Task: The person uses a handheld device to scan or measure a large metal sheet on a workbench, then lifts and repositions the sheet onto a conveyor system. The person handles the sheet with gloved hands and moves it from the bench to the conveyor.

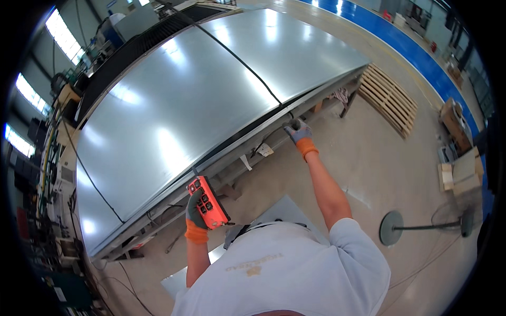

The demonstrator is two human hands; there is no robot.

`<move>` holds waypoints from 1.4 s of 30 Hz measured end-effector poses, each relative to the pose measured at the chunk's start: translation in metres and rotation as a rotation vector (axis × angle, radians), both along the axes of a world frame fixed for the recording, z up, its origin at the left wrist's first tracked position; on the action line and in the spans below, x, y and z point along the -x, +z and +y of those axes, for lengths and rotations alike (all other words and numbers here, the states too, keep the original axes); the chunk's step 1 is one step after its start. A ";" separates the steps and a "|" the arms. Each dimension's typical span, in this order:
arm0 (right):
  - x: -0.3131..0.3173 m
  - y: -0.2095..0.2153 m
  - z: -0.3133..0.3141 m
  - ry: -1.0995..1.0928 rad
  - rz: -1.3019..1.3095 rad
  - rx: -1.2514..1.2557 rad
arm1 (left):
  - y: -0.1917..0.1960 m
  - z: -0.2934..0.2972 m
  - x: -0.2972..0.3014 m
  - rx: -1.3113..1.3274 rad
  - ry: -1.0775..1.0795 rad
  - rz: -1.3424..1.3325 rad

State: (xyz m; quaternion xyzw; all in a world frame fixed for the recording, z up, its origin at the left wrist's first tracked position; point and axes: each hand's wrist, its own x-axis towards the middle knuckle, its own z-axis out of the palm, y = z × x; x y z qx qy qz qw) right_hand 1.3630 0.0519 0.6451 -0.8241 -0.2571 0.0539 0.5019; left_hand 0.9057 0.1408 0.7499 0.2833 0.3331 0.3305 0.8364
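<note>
1 line of tan lettering (253, 262) and an emblem (254, 270) mark the white cloth shirt (305, 253). The left hand (195, 210), in a grey-and-orange glove (196, 231), is wrapped around a boxy orange-red remote control (215, 210), before the near edge of a broad silvery metal sheet (174, 105). The right hand (299, 131) curls its fingers below a long black strap (253, 72) crossing that sheet; whether they grip it cannot be told. Beige floor (379, 163) spreads between the right arm (329, 195) and a slatted wooden pallet (390, 97).
</note>
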 end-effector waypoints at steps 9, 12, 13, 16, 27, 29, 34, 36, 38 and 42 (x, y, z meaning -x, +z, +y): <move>-0.009 0.131 0.105 0.184 -0.185 0.316 | 0.047 0.010 0.004 0.143 -0.041 -0.077; -0.004 0.154 0.124 0.188 -0.230 0.344 | 0.050 0.017 0.001 0.156 -0.048 -0.072; 0.000 0.162 0.130 0.209 -0.255 0.365 | 0.049 0.021 0.001 0.133 -0.056 -0.118; 0.015 0.178 0.145 0.277 -0.268 0.423 | 0.046 0.036 -0.003 0.167 -0.038 -0.065; -0.065 0.181 0.182 0.549 -0.439 0.598 | 0.059 0.074 -0.178 0.202 -0.085 -0.174; -0.077 0.174 0.183 0.559 -0.473 0.571 | 0.063 0.080 -0.198 0.172 -0.079 -0.143; -0.103 0.152 0.172 0.497 -0.487 0.503 | 0.070 0.088 -0.231 0.086 -0.091 -0.077; -0.128 0.147 0.163 0.524 -0.454 0.450 | 0.071 0.087 -0.247 0.139 -0.067 -0.025; -0.155 0.140 0.155 0.475 -0.434 0.528 | 0.070 0.083 -0.266 0.121 -0.097 -0.079; -0.225 0.158 0.120 0.329 -0.406 0.484 | 0.073 0.066 -0.291 0.162 -0.031 -0.083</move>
